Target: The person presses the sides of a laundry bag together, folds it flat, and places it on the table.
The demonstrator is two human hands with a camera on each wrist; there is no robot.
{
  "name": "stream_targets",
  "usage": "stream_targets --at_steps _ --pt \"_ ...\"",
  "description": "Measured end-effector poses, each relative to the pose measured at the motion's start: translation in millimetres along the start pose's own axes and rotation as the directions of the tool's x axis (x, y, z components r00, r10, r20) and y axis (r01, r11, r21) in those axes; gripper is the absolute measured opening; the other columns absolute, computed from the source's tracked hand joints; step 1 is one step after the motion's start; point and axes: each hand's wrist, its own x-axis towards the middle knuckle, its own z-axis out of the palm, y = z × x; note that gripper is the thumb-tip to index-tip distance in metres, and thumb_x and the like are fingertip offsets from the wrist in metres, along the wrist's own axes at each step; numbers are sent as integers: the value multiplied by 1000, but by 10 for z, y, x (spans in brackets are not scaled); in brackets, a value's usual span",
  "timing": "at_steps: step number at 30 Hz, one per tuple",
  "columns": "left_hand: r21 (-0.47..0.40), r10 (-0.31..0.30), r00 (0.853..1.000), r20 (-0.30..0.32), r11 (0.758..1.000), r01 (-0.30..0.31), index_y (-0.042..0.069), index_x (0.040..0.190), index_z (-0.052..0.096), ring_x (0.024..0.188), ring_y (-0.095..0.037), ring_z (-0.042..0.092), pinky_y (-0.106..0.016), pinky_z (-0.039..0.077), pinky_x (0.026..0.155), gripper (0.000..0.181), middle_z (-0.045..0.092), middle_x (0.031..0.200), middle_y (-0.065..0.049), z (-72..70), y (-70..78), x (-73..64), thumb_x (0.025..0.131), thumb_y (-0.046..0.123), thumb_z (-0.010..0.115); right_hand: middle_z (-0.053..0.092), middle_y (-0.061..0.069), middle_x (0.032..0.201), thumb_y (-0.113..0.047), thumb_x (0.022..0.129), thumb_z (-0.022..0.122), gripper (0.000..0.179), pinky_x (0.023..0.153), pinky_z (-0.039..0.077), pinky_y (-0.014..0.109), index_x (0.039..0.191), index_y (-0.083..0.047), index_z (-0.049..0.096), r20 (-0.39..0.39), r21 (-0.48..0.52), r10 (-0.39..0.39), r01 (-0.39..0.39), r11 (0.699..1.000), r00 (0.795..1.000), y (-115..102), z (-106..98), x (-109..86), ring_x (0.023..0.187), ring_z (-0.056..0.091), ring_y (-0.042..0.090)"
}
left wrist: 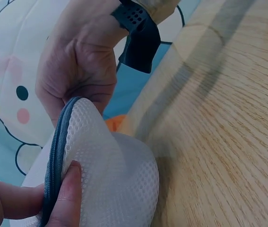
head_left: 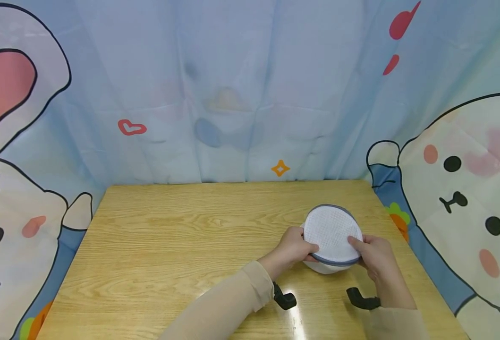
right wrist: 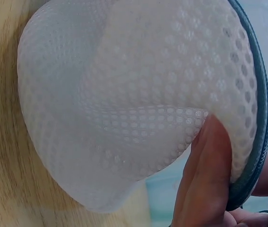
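A white mesh laundry bag [head_left: 331, 232] with a round top stands on the wooden table, towards the right. A grey-blue zipper [left wrist: 59, 146] runs round its rim. My left hand [head_left: 293, 246] pinches the rim at the near left, thumb on top. On the right side, my right hand [head_left: 376, 257] pinches the same rim, its thumb lying on the mesh lid. The soft mesh wall [right wrist: 77, 94] bulges and folds below the zipper in the right wrist view. Whether the zipper is fully closed cannot be made out.
The wooden table [head_left: 182, 241] stretches away to the left of the bag. Behind it hangs a blue curtain [head_left: 233, 94] with cartoon prints, which also runs along both sides. A black wrist mount [head_left: 284, 298] and another black mount [head_left: 361, 299] jut out from the wrists.
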Motion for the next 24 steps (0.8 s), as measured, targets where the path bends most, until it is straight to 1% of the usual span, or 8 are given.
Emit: stream_targets --at_steps 5,10,14,17,19,21,22,24 --pt "-31 6 1000 4 999 -6 0 105 70 73 -29 80 -29 66 63 18 73 83 -10 0 -16 22 89 -8 75 71 19 112 -38 110 60 67 71 64 22 144 20 51 -5 -8 2 -2 1000 1000 -15 -15 -21 82 68 9" --pt "-77 12 1000 19 997 -10 1 105 70 69 -23 78 -31 67 62 15 72 82 -9 -1 -9 21 91 -2 74 64 31 130 -57 109 51 84 75 66 25 150 17 46 -25 -77 -8 6 997 1000 -10 -34 -60 88 71 15" --pt "72 52 998 -41 996 -49 3 110 67 64 -14 70 -28 63 59 19 70 83 -6 -17 30 -5 98 16 74 56 37 142 -67 106 46 95 82 68 34 156 14 40 -101 -113 -4 -8 994 995 -6 -44 -47 98 73 28" --pt "263 133 984 -116 960 -99 4 123 63 79 -14 69 -29 60 70 36 70 98 -6 -28 46 -27 100 32 71 51 38 149 -69 106 41 97 96 65 47 161 9 35 -164 -132 -5 -17 991 987 -10 -53 -19 114 69 41" --pt "418 225 963 -148 897 -146 5 135 58 100 -19 69 -33 59 85 49 68 116 -8 -18 32 -26 102 40 67 46 38 156 -67 107 38 94 106 58 57 166 5 28 -195 -160 -23 -8 987 981 -14 -56 0 129 61 48" --pt "600 338 931 -138 777 -193 6 147 53 123 -24 63 -36 56 103 60 63 137 -11 0 18 -19 104 46 63 41 36 163 -61 110 37 86 114 49 66 169 2 24 -208 -217 -96 50 975 973 -16 -56 14 141 51 54" --pt "697 401 908 -118 685 -212 5 152 49 134 -27 60 -38 53 112 64 59 147 -14 10 9 -16 106 48 60 36 37 166 -56 112 37 82 117 44 70 170 1 21 -207 -260 -155 98 961 966 -19 -52 14 145 44 56" --pt "849 508 861 -43 473 -237 5 160 42 149 -33 50 -43 46 123 70 47 162 -17 34 2 -20 109 52 52 29 35 170 -44 114 41 75 121 33 76 170 1 20 -185 -355 -316 237 904 931 -18 -33 17 151 34 59"
